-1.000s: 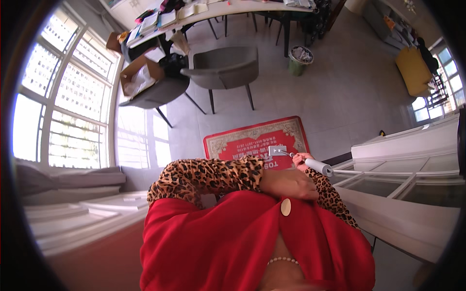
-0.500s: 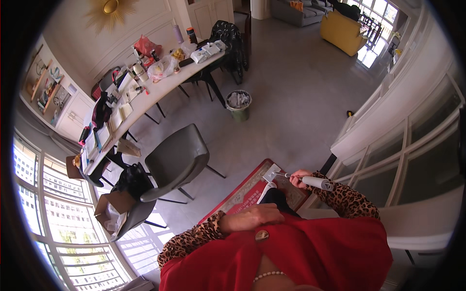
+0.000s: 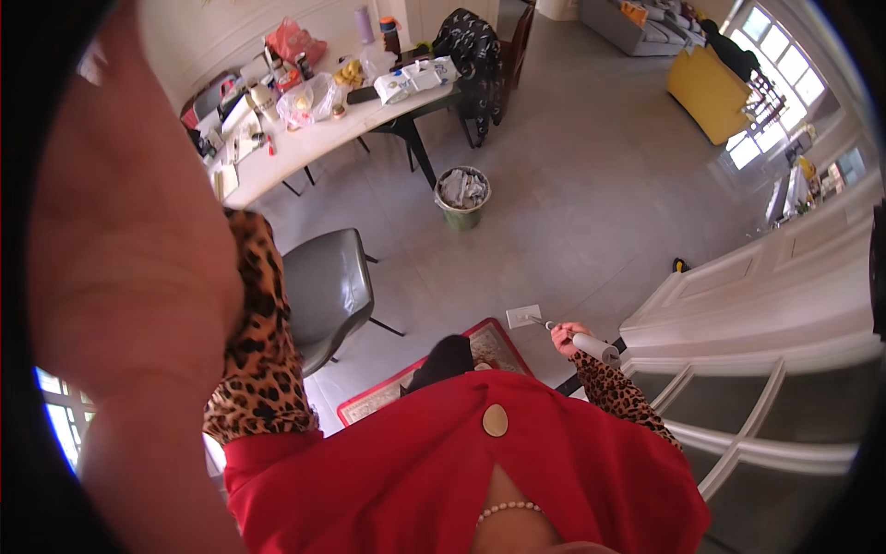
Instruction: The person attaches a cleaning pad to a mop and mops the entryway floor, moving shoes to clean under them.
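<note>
My left hand [image 3: 129,249] is raised very close to the camera and fills the left side, blurred; its fingers run out of view, so their shape is hidden. In my right hand [image 3: 570,340], low on the right, is a white tool with a thick cylinder [image 3: 595,349] at the near end. A thin rod leads from it to a flat white rectangular piece [image 3: 523,316] at the far end; its exact kind is unclear. My right fingers are closed round its middle. Beneath lies the red-bordered mat [image 3: 498,346], partly covered by my dark-clad leg [image 3: 443,362].
A grey chair [image 3: 328,291] stands beside the cluttered long table [image 3: 286,157]. Past it is a green bin [image 3: 463,217] full of crumpled paper. A white panelled door [image 3: 738,277] borders the right. Farther off are a yellow armchair [image 3: 706,97] and a grey sofa [image 3: 637,32].
My left hand has risen from my front to close before the camera. The view has shifted, and the tool's flat end now appears over the grey floor beyond the mat.
</note>
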`<state>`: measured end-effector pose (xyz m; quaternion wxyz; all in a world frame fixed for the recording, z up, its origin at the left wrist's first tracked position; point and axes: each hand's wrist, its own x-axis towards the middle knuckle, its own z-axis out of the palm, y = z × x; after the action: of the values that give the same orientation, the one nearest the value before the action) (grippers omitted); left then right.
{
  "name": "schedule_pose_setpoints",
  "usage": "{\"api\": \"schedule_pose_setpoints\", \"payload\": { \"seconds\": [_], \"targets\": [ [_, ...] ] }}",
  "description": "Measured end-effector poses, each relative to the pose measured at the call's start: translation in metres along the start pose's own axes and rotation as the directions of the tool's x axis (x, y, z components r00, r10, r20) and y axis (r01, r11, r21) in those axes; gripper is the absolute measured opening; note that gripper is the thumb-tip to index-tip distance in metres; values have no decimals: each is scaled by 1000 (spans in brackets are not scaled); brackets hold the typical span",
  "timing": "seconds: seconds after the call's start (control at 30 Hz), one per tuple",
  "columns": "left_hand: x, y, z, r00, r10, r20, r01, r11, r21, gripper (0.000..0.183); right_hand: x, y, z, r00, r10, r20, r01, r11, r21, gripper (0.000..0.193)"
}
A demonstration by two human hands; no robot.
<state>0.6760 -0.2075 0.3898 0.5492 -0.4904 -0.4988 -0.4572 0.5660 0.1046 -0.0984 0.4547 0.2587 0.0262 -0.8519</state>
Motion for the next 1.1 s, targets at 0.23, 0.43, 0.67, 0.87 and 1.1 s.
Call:
{"api": "schedule_pose_setpoints", "payload": {
  "seconds": [0.23, 0.43, 0.67, 0.87, 1.1],
  "targets": [
    [32, -90, -5, 994, 91, -66, -93, 995, -24, 55, 19, -88, -3, 893, -278, 354, 361, 912, -196, 7],
    [97, -169, -11, 893, 381, -238, -359, 924, 130, 49, -40, -145, 40, 921, -373, 111, 384, 819, -427, 13],
    [137, -262, 10, 966, 131, -221, -165, 976, -140, 42, -46, -137, 80, 705, -537, 463, 709, 565, -423, 16],
    [141, -357, 32, 947, 145, -287, -196, 968, -156, 36, -71, -186, 230, 968, -229, -100, 241, 963, 124, 13],
    [135, -400, 94, 933, 141, -331, -207, 963, -174, 30, -66, -264, 217, 981, -191, -29, 192, 944, 270, 10]
  ]
}}
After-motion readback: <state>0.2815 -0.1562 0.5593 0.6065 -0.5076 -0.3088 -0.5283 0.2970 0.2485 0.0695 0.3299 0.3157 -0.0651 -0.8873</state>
